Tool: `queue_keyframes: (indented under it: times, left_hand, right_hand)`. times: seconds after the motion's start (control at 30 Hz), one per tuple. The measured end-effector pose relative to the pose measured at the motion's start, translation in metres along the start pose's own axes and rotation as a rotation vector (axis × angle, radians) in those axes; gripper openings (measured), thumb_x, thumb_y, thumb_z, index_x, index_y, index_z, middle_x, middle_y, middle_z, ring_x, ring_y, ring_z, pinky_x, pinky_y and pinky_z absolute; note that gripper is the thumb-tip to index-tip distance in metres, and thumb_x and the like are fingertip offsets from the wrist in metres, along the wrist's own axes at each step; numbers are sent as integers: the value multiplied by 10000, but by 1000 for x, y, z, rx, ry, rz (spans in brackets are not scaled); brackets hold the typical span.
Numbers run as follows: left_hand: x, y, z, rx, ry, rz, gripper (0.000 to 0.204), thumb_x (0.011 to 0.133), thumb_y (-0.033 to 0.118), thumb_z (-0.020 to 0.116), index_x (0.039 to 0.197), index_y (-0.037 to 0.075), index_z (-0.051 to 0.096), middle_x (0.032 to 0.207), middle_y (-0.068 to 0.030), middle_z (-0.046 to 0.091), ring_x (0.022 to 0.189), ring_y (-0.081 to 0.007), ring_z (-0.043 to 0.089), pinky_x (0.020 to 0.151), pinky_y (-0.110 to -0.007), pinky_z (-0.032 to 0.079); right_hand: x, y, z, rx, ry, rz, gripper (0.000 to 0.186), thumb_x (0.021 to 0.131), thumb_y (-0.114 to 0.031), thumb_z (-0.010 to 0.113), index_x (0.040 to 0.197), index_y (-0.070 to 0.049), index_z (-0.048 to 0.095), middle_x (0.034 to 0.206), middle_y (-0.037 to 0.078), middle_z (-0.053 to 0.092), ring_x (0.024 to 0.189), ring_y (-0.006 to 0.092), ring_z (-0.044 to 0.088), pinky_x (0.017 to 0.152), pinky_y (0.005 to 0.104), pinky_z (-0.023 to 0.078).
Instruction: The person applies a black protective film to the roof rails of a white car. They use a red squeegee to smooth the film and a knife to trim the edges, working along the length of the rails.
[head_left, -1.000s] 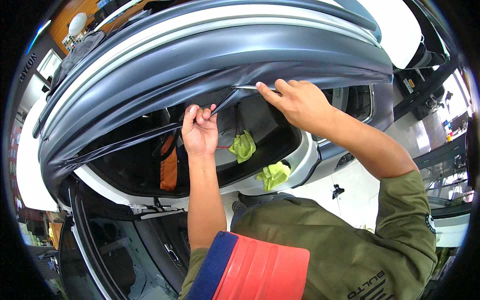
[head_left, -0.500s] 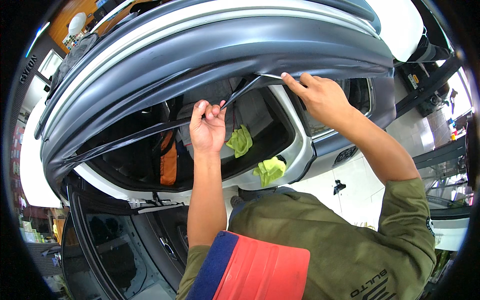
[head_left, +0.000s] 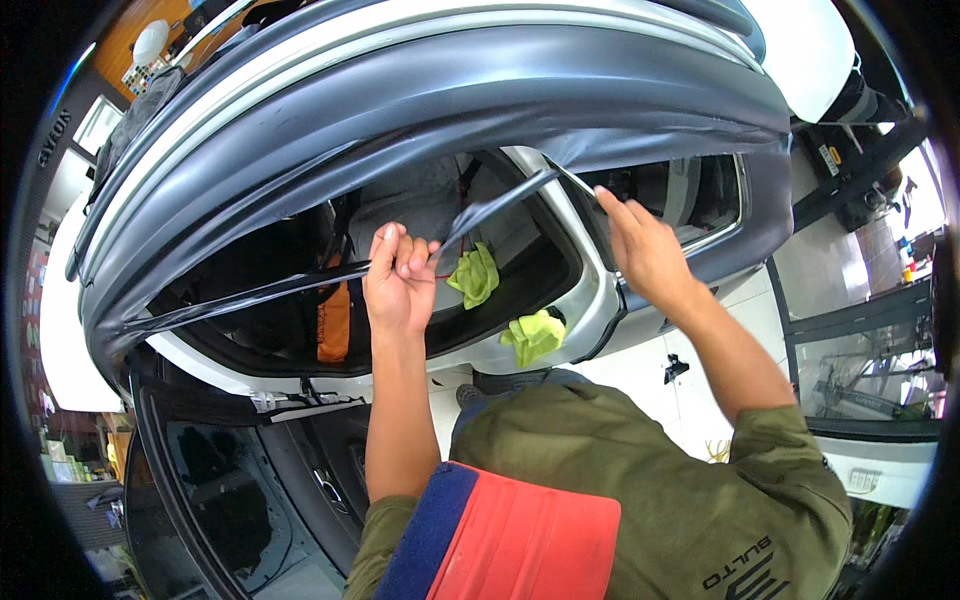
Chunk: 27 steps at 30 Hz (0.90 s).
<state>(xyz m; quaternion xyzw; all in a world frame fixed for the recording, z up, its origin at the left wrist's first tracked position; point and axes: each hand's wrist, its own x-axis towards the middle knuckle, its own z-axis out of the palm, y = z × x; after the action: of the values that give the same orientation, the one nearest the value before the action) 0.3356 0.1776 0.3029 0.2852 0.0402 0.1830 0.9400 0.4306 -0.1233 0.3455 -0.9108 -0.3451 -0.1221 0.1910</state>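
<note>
A long narrow strip of dark film (head_left: 250,298) is pinched in my left hand (head_left: 400,275), in front of the car's door opening. One end of the strip runs to the lower left corner of the roof edge. The other end, blurred, rises to the right. Close to that end is the tip of a thin silver cutting knife (head_left: 576,179), held in my right hand (head_left: 648,250) with the index finger along it. Above both hands, a wide satin dark grey film (head_left: 450,95) covers the roof side, its lower edge loose and wrinkled.
Two yellow-green cloths (head_left: 473,275) lie around the door sill and seat area. An open car door (head_left: 225,470) stands at lower left. A red squeegee (head_left: 540,530) with a blue edge shows at the bottom. A small black object (head_left: 676,368) sits on the floor.
My right hand has come down and slightly right with the knife, away from the roof edge. The strip's right end has come off the roof film, and my left hand has dropped a little.
</note>
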Motion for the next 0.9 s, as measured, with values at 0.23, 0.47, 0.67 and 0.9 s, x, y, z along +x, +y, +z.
queue_keyframes:
  times: [0.23,0.47,0.67,0.9]
  left_hand:
    - [-91,-17,-119,414,537,-73,399,1030,413,494,897,45,568,532,-7,400,454,-138,417,439,-312,397]
    - [-272,-29,-376,340,1488,-55,521,948,514,564,1108,18,582,891,-147,602,611,-253,591,542,-393,544]
    - [-321,-12,-461,1456,1925,-120,614,863,424,718,1191,-64,541,1169,-253,614,683,-283,656,560,-350,548]
    - [-197,-33,-350,702,889,-504,549,901,244,713,1324,-41,510,1102,-130,636,895,-195,632,767,-285,516]
  right_hand:
    - [-42,-19,41,362,-67,261,423,949,22,488,1370,-10,516,1318,228,594,1216,354,587,1024,383,446]
    - [-82,-36,95,341,-272,42,391,952,-28,493,1339,19,528,1095,256,658,864,351,640,819,418,504]
    - [-41,-86,116,408,-213,-235,358,936,-18,503,1289,25,550,1066,240,660,920,372,655,849,407,512]
    - [-15,-114,100,632,-210,138,312,949,-178,562,1226,-34,553,1091,227,629,969,386,643,837,445,502]
